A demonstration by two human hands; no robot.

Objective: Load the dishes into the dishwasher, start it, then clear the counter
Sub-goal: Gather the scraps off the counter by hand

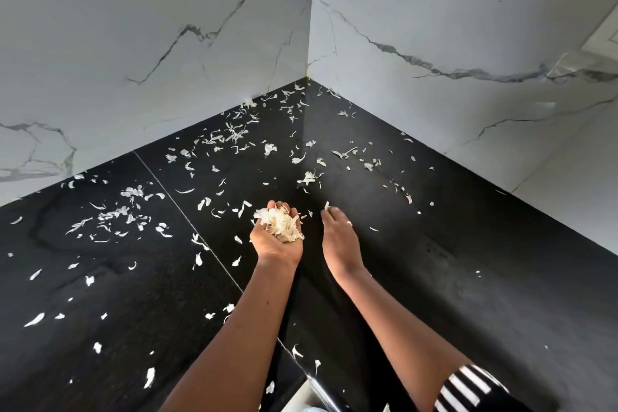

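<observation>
The left hand [271,242] is lying palm up over the black worktop [441,264], its grip cupped loosely, fingers curling up round a heap of pale peelings [280,222] that is filling the palm. Just beside it the right hand [336,239] is reaching forward palm down, grip slack and fingers nearly straight, holding nothing; the fingertips [329,213] are touching the worktop right at a single flake [326,205]. The two hands are sitting close together, near the middle of the surface.

All around them loose peelings [113,216] are lying scattered across the dark stone, thickest to the left and up toward the corner where the two marble walls [167,30] are meeting. A thin seam [187,207] is running diagonally through the worktop, passing under the left forearm. A black-and-white striped sleeve [468,386] is showing at the right elbow.
</observation>
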